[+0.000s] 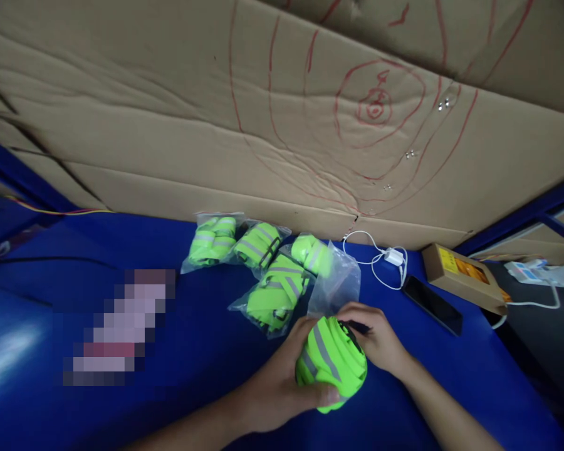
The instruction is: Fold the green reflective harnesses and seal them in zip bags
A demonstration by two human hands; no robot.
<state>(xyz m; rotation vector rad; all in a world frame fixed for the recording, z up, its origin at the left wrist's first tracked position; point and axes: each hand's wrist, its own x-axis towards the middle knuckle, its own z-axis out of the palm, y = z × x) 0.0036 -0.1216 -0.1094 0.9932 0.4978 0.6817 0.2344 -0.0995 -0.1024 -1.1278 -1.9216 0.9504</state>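
A rolled-up reflective vest (pixel 336 363), neon green with grey bands, is held just above the blue table (pixel 207 388). My left hand (pixel 289 382) wraps round its left side, thumb across the lower front. At its upper right, my right hand (pixel 373 335) is closed on a black strap of the roll; some of those fingertips are hidden. Just behind the hands lies a clear plastic bag (pixel 341 279), which looks unfilled. Farther back, several similar rolls lie in clear bags, among them a bagged vest (pixel 275 294) and another bagged vest (pixel 214 241) by the cardboard.
A cardboard wall (pixel 169 150) with red drawn rings stands behind the table. On the right are a white charger with cable (pixel 393 255), a black phone (pixel 433 305) and an open-topped cardboard box (pixel 467 275). A pixelated patch (pixel 122 326) covers something on the left.
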